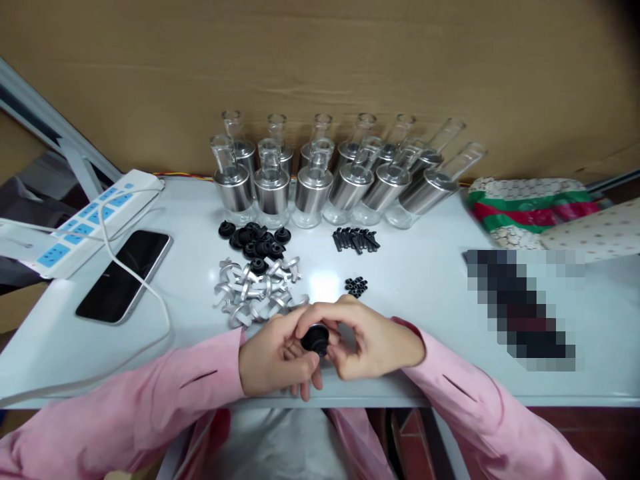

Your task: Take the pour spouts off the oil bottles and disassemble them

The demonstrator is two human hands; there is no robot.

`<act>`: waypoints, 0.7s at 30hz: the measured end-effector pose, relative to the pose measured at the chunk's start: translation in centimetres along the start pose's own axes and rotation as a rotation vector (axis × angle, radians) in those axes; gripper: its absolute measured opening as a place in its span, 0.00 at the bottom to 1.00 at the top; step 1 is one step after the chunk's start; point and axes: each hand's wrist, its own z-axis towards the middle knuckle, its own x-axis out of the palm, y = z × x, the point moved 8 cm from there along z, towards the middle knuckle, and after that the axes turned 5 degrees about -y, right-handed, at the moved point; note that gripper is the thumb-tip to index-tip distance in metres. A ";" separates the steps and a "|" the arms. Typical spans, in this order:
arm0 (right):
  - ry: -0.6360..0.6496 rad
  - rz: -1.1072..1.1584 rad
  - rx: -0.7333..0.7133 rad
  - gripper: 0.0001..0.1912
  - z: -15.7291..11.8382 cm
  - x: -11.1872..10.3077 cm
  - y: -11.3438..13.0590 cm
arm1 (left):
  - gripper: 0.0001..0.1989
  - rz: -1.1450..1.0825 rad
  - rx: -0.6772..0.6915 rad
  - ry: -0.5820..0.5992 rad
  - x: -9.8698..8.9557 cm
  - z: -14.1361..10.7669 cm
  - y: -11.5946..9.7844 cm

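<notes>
Near the front edge of the table, my left hand (275, 360) and my right hand (367, 339) meet around a black round stopper (316, 340). The left fingers curl beneath and beside it, while the right thumb and fingers close on its other side. A silvery rim shows along its upper edge. Just beyond my left hand lie loose silver parts (260, 291) with curved tabs. Behind them is a pile of similar black stoppers (256, 241). Small black rings (356, 287) and a bunch of short black tubes (356, 239) lie farther right.
Two rows of glass bottles with steel sleeves (314, 188) stand at the back by a cardboard wall (320, 60). At left are a power strip (107, 213), a phone (125, 277) and a white cable (155, 293). A patterned cloth (530, 207) lies at right beside a pixelated dark object (520, 310).
</notes>
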 end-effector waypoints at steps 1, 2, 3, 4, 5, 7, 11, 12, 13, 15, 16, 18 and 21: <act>-0.005 0.001 -0.007 0.18 0.0 0.0 0.1 | 0.16 0.027 0.019 -0.018 -0.1 0.0 -0.2; -0.006 0.007 -0.013 0.18 0.0 0.1 0.1 | 0.15 0.065 0.048 -0.040 -0.2 -0.1 -0.4; -0.002 0.020 -0.019 0.18 0.0 0.2 0.2 | 0.14 0.111 0.088 -0.062 -0.3 -0.2 -0.7; 0.007 0.036 -0.023 0.17 0.0 0.4 0.2 | 0.13 0.161 0.134 -0.078 -0.4 -0.3 -1.1; 0.018 0.053 -0.022 0.17 -0.1 0.6 0.1 | 0.12 0.209 0.180 -0.085 -0.4 -0.4 -1.4; 0.033 0.082 -0.011 0.15 -0.1 0.9 -0.1 | 0.12 0.277 0.244 -0.079 -0.2 -0.6 -1.9; 0.026 0.086 0.009 0.11 -0.1 1.1 -0.4 | 0.14 0.285 0.189 -0.100 -0.3 -0.6 -1.5; 0.022 0.080 0.007 0.11 -0.1 1.2 -0.4 | 0.15 0.284 0.164 -0.108 -0.4 -0.5 -1.3; 0.018 0.073 0.001 0.11 -0.1 1.2 -0.4 | 0.15 0.290 0.147 -0.110 -0.4 -0.5 -1.1; 0.006 0.057 -0.014 0.10 0.0 1.2 -0.3 | 0.15 0.322 0.138 -0.103 -0.4 -0.6 -1.0; -0.001 0.049 -0.016 0.10 0.0 1.1 -0.3 | 0.15 0.340 0.141 -0.099 -0.4 -0.6 -0.9; -0.004 0.035 -0.012 0.09 -0.1 1.1 -0.4 | 0.14 0.379 0.152 -0.096 -0.5 -0.7 -0.7; 0.014 0.034 0.005 0.10 -0.1 1.2 -0.5 | 0.11 0.416 0.199 -0.094 -0.6 -0.8 -1.0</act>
